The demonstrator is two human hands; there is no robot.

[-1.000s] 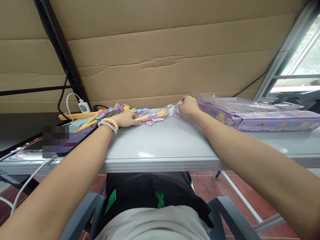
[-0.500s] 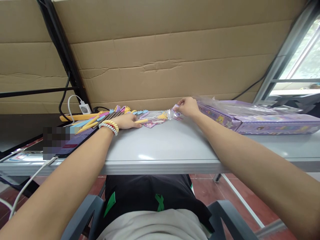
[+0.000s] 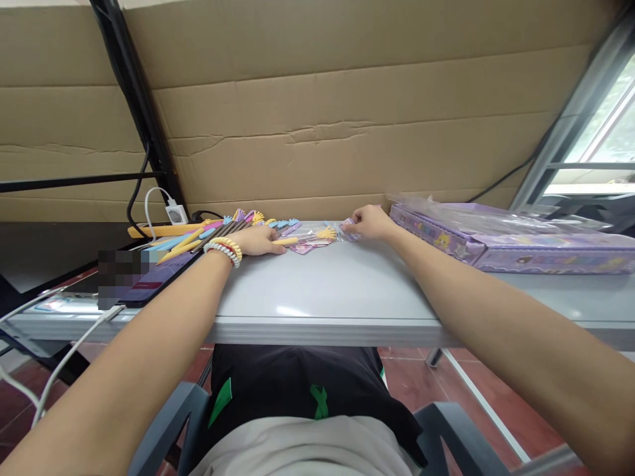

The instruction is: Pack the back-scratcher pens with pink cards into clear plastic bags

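Since the earlier frame, the right hand (image 3: 351,225) has sunk slightly, bringing one end of the clear wrapper (image 3: 340,231) nearer the tabletop (image 3: 317,284). A light, level pinch should avoid creasing it; the right fingers are closed on that end, while I cannot tell whether the left hand (image 3: 260,241) grips the yellow pen (image 3: 326,233) between them.

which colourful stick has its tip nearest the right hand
The yellow-tipped stick between the right hand and the left hand; the other tips lie farther left.
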